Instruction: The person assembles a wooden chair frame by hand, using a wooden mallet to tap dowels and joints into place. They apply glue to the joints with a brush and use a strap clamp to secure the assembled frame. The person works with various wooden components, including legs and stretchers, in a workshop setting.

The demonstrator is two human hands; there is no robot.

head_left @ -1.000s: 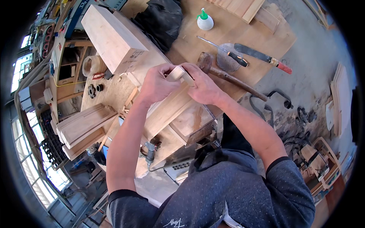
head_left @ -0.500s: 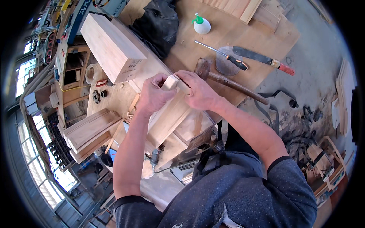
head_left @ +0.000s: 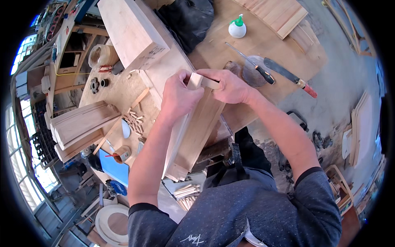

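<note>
Both my hands meet over the bench around two short pieces of pale wood. My left hand point(head_left: 180, 98) is closed on a squared wooden block point(head_left: 194, 80), whose end grain faces up. Against its right side, my right hand point(head_left: 231, 87) grips a second wooden piece point(head_left: 210, 83) between thumb and fingers. The two pieces touch at an angle; whether they are joined I cannot tell. Below my hands, a long wooden board point(head_left: 196, 133) runs toward my body. Beyond my right hand lies a mallet point(head_left: 233, 68), its handle largely hidden by that arm.
A big wooden box-shaped post point(head_left: 133, 35) lies at the far left. Wooden dowels point(head_left: 133, 120) are scattered left of my forearm. A screwdriver point(head_left: 251, 64), a handsaw point(head_left: 288, 74) and a spray bottle point(head_left: 237, 29) rest at the far right, near stacked panels point(head_left: 279, 16).
My view has shifted, so the bench shows lower and more dowels appear at left. Both hands keep hold of the wooden pieces, now turned slightly. The right arm covers more of the mallet.
</note>
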